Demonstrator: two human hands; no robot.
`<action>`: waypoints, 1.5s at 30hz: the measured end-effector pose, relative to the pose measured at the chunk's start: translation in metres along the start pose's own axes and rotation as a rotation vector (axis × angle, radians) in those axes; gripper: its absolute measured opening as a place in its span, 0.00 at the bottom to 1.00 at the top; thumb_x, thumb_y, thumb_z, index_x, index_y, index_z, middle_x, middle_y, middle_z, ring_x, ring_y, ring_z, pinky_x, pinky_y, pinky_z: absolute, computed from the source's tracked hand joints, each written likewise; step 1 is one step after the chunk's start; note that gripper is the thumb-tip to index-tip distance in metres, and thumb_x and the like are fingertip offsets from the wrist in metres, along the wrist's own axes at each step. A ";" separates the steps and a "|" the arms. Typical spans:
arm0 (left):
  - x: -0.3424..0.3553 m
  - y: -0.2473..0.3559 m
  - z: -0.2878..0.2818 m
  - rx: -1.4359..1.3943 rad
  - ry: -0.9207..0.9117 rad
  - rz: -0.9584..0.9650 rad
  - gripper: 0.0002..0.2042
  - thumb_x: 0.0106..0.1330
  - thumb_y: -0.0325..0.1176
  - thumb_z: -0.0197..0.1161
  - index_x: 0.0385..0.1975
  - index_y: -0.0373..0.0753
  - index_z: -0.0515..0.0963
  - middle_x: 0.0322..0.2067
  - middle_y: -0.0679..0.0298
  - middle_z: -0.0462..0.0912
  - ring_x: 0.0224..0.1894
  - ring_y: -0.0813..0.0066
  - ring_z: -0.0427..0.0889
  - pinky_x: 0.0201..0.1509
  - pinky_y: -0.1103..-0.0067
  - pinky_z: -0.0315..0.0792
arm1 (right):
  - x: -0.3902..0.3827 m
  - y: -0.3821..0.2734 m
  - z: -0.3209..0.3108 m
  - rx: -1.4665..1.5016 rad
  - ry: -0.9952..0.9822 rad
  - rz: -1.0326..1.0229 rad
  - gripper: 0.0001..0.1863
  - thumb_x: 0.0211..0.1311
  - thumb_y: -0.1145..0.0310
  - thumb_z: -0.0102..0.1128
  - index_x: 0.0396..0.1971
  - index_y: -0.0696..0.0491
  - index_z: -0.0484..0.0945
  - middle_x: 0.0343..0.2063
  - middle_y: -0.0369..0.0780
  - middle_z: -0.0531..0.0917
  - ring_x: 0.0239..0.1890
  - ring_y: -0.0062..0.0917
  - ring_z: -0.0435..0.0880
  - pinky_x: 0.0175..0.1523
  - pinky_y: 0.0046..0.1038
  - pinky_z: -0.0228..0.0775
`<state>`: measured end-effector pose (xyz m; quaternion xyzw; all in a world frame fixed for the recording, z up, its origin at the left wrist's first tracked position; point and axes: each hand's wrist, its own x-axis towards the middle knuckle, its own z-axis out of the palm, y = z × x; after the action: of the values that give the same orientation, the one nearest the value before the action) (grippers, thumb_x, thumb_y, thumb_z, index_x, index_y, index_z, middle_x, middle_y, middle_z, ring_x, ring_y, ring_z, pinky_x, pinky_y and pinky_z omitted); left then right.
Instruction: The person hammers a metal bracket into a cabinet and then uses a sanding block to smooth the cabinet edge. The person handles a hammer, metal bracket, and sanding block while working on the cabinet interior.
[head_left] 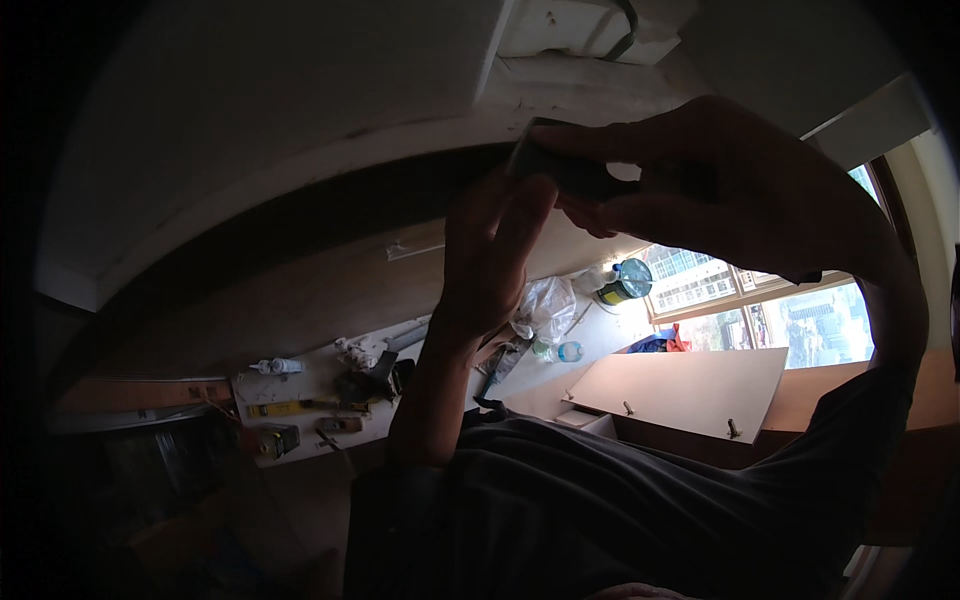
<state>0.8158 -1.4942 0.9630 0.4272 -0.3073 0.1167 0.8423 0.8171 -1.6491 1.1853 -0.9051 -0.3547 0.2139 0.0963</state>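
Note:
Overhead, my two hands meet at a dark flat hand tool (575,172) with a paler edge on its left side. The shade hides its exact kind. My right hand (690,170) reaches in from the right with its fingers and thumb wrapped round the tool. From below, my left hand (490,240) comes up to the tool's left end, its thumb and fingers closed against it. Just behind the hands runs the dark edge of a panel (400,185), below a pale recessed surface (420,150). Whether the tool touches that edge I cannot tell.
A white counter (300,375) below carries a yellow level (295,407), a sealant tube (277,366), a tape measure (272,440), a plastic bag (548,305) and a bottle (570,351). Near the window (815,320) are a large water jug (630,280) and a hinged cabinet door (690,390).

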 end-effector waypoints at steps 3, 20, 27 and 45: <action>-0.003 -0.006 -0.003 -0.056 0.017 -0.011 0.12 0.79 0.31 0.54 0.53 0.31 0.76 0.48 0.55 0.83 0.53 0.70 0.82 0.62 0.69 0.74 | 0.000 -0.002 0.001 0.035 0.000 0.001 0.29 0.76 0.57 0.55 0.72 0.51 0.65 0.42 0.45 0.89 0.46 0.31 0.90 0.54 0.33 0.83; 0.013 0.018 0.011 0.029 -0.001 0.106 0.19 0.83 0.39 0.46 0.40 0.28 0.78 0.34 0.50 0.86 0.37 0.64 0.87 0.49 0.70 0.79 | 0.002 0.001 0.012 -0.153 0.085 0.004 0.31 0.76 0.49 0.53 0.70 0.54 0.69 0.35 0.43 0.88 0.40 0.28 0.89 0.56 0.34 0.79; 0.007 0.012 0.001 -0.057 -0.083 0.050 0.16 0.82 0.36 0.47 0.49 0.29 0.77 0.44 0.53 0.84 0.47 0.68 0.82 0.58 0.69 0.72 | 0.006 0.004 0.015 -0.133 0.121 -0.109 0.30 0.77 0.53 0.53 0.70 0.56 0.68 0.37 0.44 0.89 0.40 0.29 0.89 0.55 0.34 0.79; 0.010 0.026 -0.004 0.030 -0.087 0.064 0.18 0.82 0.39 0.48 0.47 0.28 0.77 0.40 0.50 0.85 0.40 0.66 0.83 0.51 0.68 0.74 | 0.011 -0.004 0.018 -0.122 0.125 -0.061 0.29 0.77 0.51 0.52 0.69 0.53 0.70 0.39 0.45 0.89 0.42 0.31 0.89 0.57 0.37 0.79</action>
<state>0.8132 -1.4755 0.9843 0.4344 -0.3552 0.1294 0.8175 0.8135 -1.6385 1.1671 -0.9097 -0.3877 0.1318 0.0694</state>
